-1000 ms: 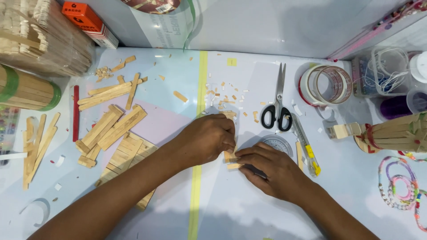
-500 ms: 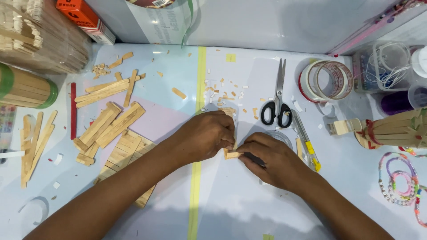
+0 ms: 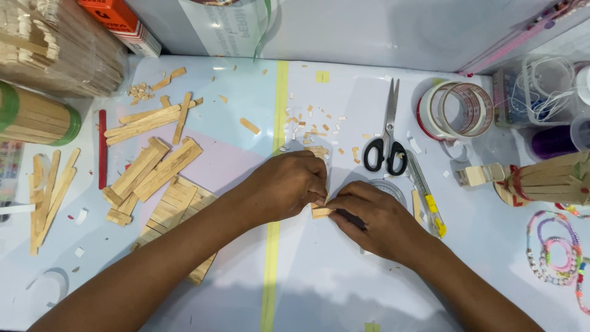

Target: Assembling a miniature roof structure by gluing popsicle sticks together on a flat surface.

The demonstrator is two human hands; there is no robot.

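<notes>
My left hand and my right hand meet at the middle of the pale table. Between their fingertips is a small piece of wooden stick, pinched by both hands. My right hand also grips a thin dark tool that lies under its fingers. Small wood chips are scattered just beyond my hands.
Black-handled scissors and a yellow utility knife lie right of my hands. Tape rolls and a wooden stick model stand at the right. Flat wooden sticks and a glued stick panel lie left.
Both hands have shifted slightly up and closed tighter around the small wooden piece. Nothing else on the table has moved.
</notes>
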